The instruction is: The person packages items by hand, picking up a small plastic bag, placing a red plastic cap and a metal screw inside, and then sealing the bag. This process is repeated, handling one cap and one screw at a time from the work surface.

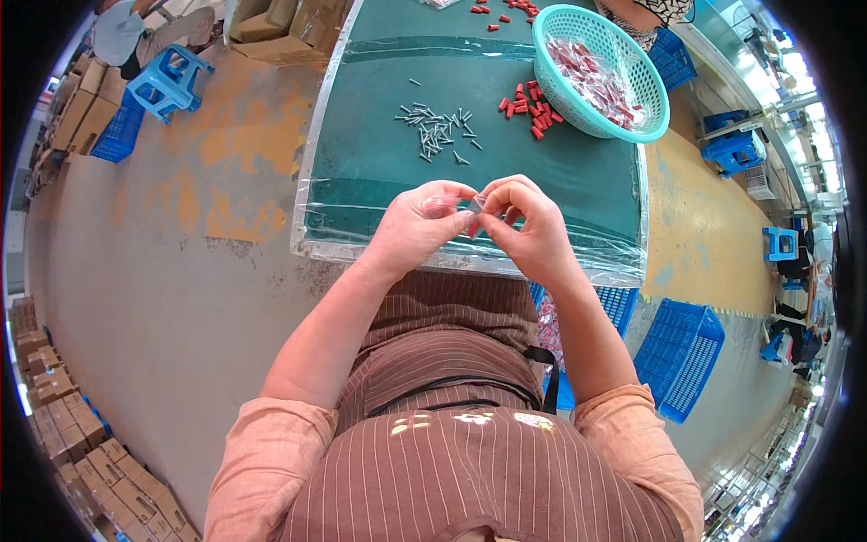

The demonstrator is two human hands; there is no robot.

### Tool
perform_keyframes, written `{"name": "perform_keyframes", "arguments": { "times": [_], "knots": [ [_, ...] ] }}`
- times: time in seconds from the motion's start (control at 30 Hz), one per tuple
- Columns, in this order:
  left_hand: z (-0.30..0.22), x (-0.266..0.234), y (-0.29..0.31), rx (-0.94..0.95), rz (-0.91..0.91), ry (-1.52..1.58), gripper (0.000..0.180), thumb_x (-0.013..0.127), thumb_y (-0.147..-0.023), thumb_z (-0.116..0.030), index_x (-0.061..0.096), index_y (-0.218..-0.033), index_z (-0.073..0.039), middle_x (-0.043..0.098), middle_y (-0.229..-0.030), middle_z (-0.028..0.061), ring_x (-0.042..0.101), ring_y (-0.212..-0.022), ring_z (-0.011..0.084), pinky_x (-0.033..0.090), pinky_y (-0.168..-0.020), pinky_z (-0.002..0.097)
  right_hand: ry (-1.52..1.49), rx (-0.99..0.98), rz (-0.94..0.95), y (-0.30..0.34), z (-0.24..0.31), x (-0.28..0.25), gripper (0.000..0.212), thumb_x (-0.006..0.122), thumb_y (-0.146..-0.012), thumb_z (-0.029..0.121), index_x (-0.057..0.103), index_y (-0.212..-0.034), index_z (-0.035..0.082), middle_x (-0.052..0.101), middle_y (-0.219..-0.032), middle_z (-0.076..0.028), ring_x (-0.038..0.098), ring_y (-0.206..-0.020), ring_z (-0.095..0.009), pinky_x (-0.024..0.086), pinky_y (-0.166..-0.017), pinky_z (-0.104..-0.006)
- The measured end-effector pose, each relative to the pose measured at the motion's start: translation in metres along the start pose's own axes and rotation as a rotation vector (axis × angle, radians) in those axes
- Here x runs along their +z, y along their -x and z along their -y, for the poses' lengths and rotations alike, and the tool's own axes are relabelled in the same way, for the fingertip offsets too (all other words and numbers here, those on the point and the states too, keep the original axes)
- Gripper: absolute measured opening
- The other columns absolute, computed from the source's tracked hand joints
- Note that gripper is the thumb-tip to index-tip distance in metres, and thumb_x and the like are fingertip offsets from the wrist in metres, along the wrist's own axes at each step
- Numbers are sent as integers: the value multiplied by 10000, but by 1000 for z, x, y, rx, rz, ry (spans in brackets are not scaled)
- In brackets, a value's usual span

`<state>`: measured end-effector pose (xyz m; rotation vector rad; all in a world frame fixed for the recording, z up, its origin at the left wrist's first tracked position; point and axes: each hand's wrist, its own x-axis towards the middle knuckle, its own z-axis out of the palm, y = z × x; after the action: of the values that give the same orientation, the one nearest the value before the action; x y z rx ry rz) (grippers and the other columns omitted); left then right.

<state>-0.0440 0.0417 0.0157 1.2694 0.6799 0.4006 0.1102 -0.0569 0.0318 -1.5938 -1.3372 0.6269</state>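
Note:
Near the front edge of the green-topped table (361, 99), my left hand (411, 230) and my right hand (537, 230) meet, fingertips almost touching. Both pinch a small clear plastic bag (479, 204) between thumb and fingers. A bit of red shows just below the fingertips, partly hidden. Clear plastic with a reddish tint (440, 207) also shows inside the curl of my left fingers; its exact form is hard to make out. Beyond my hands lies a loose pile of grey screws (435, 135). Small red cylindrical pieces (540, 116) are heaped to its right.
A turquoise basket (662, 113) of bagged red pieces stands at the table's right edge, near another person (646, 14). Blue crates (679, 361) sit low at right. A blue stool (170, 81) and cardboard boxes (289, 36) are at the far left.

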Motion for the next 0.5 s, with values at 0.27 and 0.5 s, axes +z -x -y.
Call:
{"name": "perform_keyframes", "arguments": {
  "times": [0.27, 0.5],
  "knots": [
    [8, 1, -6, 169, -15, -69, 63, 646, -870, -98, 639, -892, -39, 584, -785, -18, 494, -677, 28, 394, -571, 169, -137, 55, 12, 2, -7, -6, 97, 675, -767, 25, 594, -822, 23, 611, -847, -29, 548, -724, -95, 447, -636, -238],
    [-1, 5, 2, -87, -62, 190, 68, 626, -885, -121, 600, -895, -59, 539, -728, -31, 362, -504, 16, 272, -424, 167, -336, 80, -170, 3, -11, 4, 59, 630, -814, 9, 607, -868, 0, 622, -807, -23, 562, -712, -74, 462, -672, -223]
  ]
}}
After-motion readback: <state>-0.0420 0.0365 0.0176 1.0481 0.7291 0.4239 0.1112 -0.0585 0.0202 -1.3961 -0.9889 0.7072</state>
